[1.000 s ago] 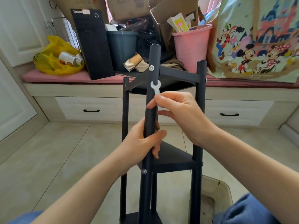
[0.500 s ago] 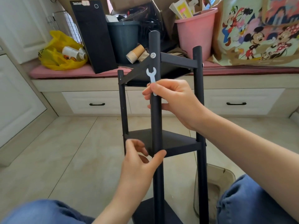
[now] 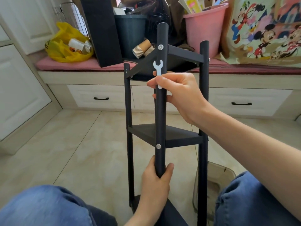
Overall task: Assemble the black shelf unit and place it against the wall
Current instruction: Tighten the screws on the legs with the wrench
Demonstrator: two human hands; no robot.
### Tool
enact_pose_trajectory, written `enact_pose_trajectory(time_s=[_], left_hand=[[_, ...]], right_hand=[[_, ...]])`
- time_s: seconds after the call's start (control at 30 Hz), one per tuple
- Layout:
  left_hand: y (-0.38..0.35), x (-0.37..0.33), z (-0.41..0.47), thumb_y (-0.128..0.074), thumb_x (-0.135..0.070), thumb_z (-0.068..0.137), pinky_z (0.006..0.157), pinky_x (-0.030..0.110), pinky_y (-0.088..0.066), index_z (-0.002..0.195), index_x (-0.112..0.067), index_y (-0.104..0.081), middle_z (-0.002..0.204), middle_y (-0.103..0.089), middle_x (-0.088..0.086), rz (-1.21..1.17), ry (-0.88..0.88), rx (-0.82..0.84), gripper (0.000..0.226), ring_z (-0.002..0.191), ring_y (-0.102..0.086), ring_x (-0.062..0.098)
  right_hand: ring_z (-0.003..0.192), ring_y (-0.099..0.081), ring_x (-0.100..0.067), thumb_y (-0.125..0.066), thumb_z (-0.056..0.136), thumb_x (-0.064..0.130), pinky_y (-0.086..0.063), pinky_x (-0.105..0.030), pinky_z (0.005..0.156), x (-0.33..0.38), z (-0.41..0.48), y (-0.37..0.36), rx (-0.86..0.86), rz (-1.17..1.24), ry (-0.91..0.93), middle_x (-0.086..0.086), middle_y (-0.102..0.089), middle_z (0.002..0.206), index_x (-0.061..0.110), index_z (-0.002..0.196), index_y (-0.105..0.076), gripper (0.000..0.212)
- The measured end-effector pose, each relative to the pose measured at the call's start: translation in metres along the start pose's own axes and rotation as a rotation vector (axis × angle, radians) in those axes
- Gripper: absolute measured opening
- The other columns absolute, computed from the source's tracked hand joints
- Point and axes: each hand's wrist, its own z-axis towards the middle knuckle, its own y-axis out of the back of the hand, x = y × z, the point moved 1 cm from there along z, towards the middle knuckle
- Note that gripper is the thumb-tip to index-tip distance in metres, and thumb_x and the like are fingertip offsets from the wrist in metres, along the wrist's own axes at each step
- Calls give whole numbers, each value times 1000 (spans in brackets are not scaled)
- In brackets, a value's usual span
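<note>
In the middle of the frame, one black shelf unit is stood on the floor. Three poles, three shelves and two screws are counted. Since half a second ago, the left hand has been moved lower and closed round the front pole. One white wrench is pinched by the right hand.

Along the far bench we see a pink cushion carrying, from left to right, a yellow bag with a cup inside, a leaning black panel, a dark bin with a tipped stack of paper cups in front of it, a pink bucket stuffed with papers, and a cartoon tote. Under the cushion we find two white drawers with black handles. On the tiled floor, near right, sits a clear tub.
</note>
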Motion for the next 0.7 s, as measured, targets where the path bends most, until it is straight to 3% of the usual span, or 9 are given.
enact_pose_trajectory(time_s=[0.13, 0.3, 0.4, 0.5, 0.7], left_hand=[[11, -2, 16, -65, -21, 97, 46, 26, -39, 80, -24, -51, 55, -44, -4, 8, -30, -19, 23, 44, -41, 11], [23, -3, 43, -65, -23, 97, 52, 22, -39, 77, -33, -52, 54, -48, -15, 46, -107, -102, 26, 52, -44, 9], [27, -4, 51, -63, -33, 98, 48, 14, -39, 80, -31, -51, 55, -50, -21, 117, -278, -205, 21, 50, -48, 4], [29, -3, 56, -54, -51, 93, 44, 11, -38, 87, -29, -51, 56, -50, -21, 116, -368, -238, 23, 48, -49, 2], [36, 0, 68, -45, -62, 92, 43, 16, -38, 89, -34, -52, 58, -51, -15, 131, -400, -283, 29, 47, -46, 4]], right_hand=[[103, -66, -16, -59, 98, 15, -60, -29, 80, 2, 13, -8, 14, -30, -14, 4, -72, 102, 18, 81, -78, 25], [102, -66, -20, -58, 97, 12, -60, -41, 87, -4, 39, -22, -10, -65, -17, -5, -72, 101, 14, 82, -77, 24], [102, -65, -30, -58, 96, 14, -53, -52, 95, -9, 53, -32, -25, -121, -8, -15, -72, 100, 17, 79, -77, 26], [96, -66, -12, -57, 96, 14, -50, -49, 101, -12, 62, -38, -10, -119, -6, 4, -73, 89, 19, 76, -76, 28], [96, -64, -1, -55, 99, 17, -49, -32, 102, -23, 55, -29, -119, -226, -3, 9, -72, 91, 16, 83, -76, 26]])
